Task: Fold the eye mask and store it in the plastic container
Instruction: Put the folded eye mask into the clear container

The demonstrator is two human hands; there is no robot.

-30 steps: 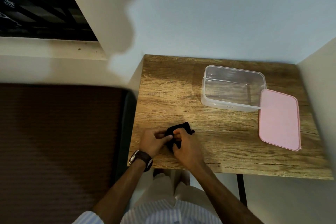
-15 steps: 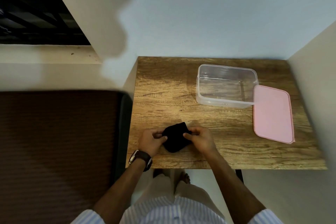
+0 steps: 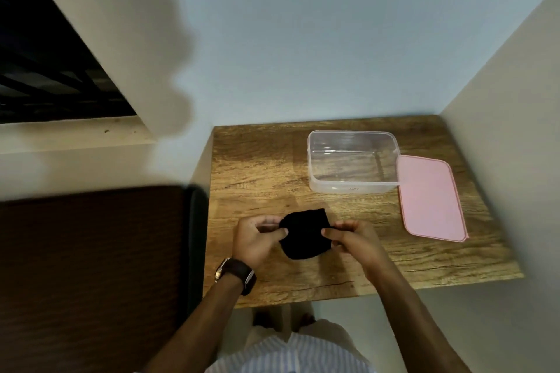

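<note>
The black eye mask (image 3: 304,233) is a compact folded pad held just above the near part of the wooden table (image 3: 260,166). My left hand (image 3: 257,238) pinches its left edge and my right hand (image 3: 353,239) pinches its right edge. The clear plastic container (image 3: 353,188) stands open and empty at the back right of the table, apart from both hands. Its pink lid (image 3: 430,200) lies flat on the table against the container's right side.
Walls close the table in at the back and the right. A dark brown mattress-like surface (image 3: 91,275) borders the table's left side. A dark window opening (image 3: 45,70) sits at the upper left. My left wrist carries a watch (image 3: 236,274).
The mask went from a bunched shape under both hands to a flat folded pad stretched between them. My hands have moved apart to its two sides.
</note>
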